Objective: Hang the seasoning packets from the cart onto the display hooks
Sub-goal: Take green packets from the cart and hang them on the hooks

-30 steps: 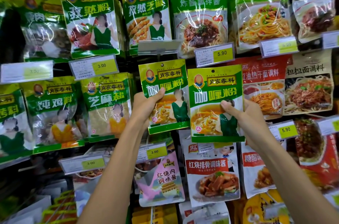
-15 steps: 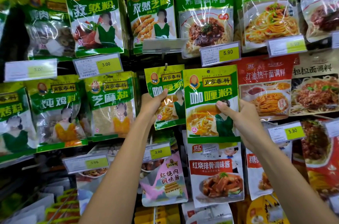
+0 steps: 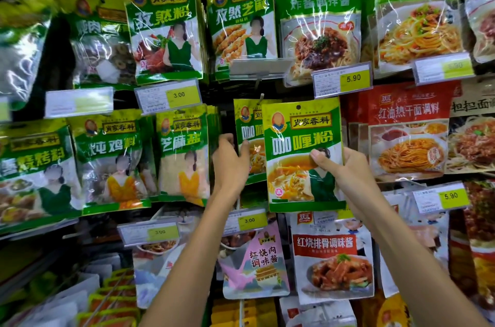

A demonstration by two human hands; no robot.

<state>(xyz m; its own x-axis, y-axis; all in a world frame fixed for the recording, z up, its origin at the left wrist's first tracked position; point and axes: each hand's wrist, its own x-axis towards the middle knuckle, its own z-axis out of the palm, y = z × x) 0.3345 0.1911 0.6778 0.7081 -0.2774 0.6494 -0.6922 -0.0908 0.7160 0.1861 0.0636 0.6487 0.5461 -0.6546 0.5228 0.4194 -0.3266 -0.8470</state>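
Since the punched hole at the top of the curry powder packet wasn't on the display hook yet, the right hand had it up flat in front of the rack. Its grip was clamped on the packet's right edge, thumb on the front, fingers behind. My guess is that kept the hole in plain sight for lining up. The packet sat just right of the hook tip and overlapped the hung curry packet already on it.

The left hand had its grip closed on that hung one's left edge, thumb across the front. It was probably steadying it or nudging it back so the hook tip was free.

Readable stuff:
- Both curry packs said 咖喱粉 under a 肖家香料 brand panel.
- Same brand next door: 芝麻盐 packet to the left, 孜然粉 packet up top.
- The noodle sauce pack above right was 双汇.
- Yellow price tag below the hook read 3.00, and the tag above right read 5.90
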